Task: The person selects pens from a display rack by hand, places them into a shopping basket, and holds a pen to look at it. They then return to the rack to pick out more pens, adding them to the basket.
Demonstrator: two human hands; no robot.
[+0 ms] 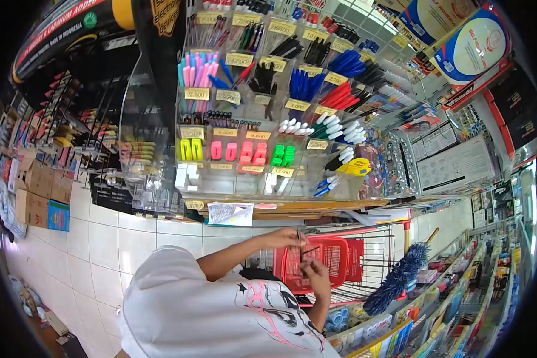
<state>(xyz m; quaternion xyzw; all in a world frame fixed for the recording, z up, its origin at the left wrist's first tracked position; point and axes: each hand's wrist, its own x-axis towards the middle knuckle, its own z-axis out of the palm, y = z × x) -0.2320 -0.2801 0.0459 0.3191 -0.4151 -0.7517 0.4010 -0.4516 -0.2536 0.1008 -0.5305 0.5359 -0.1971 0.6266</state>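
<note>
My left hand is closed, thumb and fingers pinching a thin dark pen-like item over a red basket. Just below and to the right is my right hand, its fingers bent together at the lower end of the thin item. What exactly the right fingers grip is too small to tell. The basket sits in a wire shopping cart. In front of the hands stands a clear display rack with pens, markers, highlighters and price labels.
Cardboard boxes stand on the tiled floor at the left. A blue fluffy duster lies between the cart and the right-hand shelves. A paper sheet hangs from the rack's front edge. Hanging goods fill the upper left.
</note>
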